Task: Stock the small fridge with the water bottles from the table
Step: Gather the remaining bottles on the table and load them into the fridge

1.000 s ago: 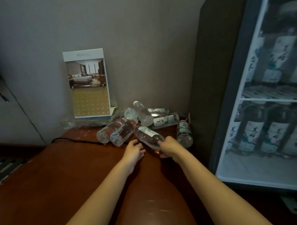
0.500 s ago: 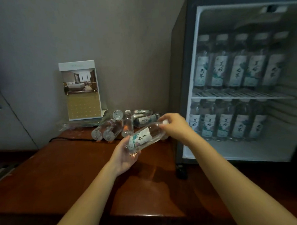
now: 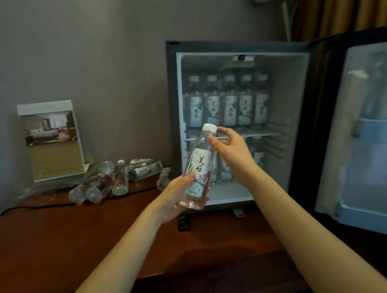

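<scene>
My left hand [image 3: 179, 196] grips the bottle [image 3: 200, 168] low; my right hand [image 3: 231, 148] pinches its neck, fridge [image 3: 297, 120] behind my fingers.

One clear water bottle [image 3: 200, 168], white-capped and labelled, held up before the open small fridge [image 3: 296, 99].
It tilts cap-up toward the right; spare bottles [image 3: 115, 182] lie jumbled far left on the table [image 3: 59, 238]; upright bottles [image 3: 229, 107] line both fridge levels.
</scene>
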A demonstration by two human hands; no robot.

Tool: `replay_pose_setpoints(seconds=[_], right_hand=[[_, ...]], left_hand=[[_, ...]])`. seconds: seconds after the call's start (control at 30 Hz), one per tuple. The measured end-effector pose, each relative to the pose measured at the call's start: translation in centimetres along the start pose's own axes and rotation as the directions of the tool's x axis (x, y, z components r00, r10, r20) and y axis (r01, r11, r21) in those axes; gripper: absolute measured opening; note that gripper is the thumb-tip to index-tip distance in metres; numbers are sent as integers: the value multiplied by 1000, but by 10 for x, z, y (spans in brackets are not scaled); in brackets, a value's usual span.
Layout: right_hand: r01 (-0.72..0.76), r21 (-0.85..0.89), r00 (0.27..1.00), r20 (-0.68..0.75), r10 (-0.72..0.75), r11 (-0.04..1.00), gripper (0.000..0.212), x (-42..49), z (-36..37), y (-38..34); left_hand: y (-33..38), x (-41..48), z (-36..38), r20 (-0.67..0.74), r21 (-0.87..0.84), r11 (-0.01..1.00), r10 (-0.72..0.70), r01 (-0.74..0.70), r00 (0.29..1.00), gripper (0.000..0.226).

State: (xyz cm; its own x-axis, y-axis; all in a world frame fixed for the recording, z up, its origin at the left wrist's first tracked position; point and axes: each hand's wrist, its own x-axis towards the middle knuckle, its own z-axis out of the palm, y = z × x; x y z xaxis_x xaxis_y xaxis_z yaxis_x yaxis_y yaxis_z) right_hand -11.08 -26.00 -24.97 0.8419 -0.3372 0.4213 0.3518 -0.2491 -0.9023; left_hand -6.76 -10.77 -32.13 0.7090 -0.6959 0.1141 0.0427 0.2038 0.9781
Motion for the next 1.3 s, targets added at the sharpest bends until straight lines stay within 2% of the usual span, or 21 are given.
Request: replay_pose_setpoints(seconds=[0.1,0.2,0.27,0.4,0.5,0.63,0.7,0.83,0.93,1.03,1.1,1.3], right_hand=[[-20,-15,996,81,21,1000,53,-18,-43,2],[-29,-68,986,163,40,997,44,-43,-85,1],[14,-64,986,168,-3,998,43,-58,-111,-4],[85,-150,995,70,-75,985,55,-81,-169,-32],[114,-236,993,-7,-119,965,53,-99,-218,-52],[82,-289,977,-165,-135,954,64,-119,-279,-71],[80,-322,962,-223,-158,943,61,-130,-310,-81],[125,-370,888,-371,-270,921,53,-137,-362,-96],[121,-462,754,-533,-385,878,56,-124,-395,-101],[99,-466,660,-631,-408,879,63,-110,-417,-111],[34,-514,670,-624,-401,857,57,-102,-424,-112],[-221,-600,823,-538,-184,769,57,-86,-423,-93]], left_hand=[[7,14,47,-1,-28,994,108,-108,994,41],[12,31,96,39,-80,966,250,-246,967,48],[14,42,133,50,-141,943,311,-302,949,50],[15,56,205,177,-189,920,376,-344,909,54],[23,64,255,295,-270,907,396,-322,869,45],[36,74,321,410,-361,898,395,-252,822,32],[44,77,355,459,-293,918,380,-267,803,28],[70,85,417,518,-76,901,401,-426,755,35],[90,90,447,532,74,807,465,-585,708,34],[102,100,459,494,248,722,478,-645,726,40],[101,108,461,484,318,691,470,-649,738,42],[86,126,443,418,341,709,474,-617,775,34]])
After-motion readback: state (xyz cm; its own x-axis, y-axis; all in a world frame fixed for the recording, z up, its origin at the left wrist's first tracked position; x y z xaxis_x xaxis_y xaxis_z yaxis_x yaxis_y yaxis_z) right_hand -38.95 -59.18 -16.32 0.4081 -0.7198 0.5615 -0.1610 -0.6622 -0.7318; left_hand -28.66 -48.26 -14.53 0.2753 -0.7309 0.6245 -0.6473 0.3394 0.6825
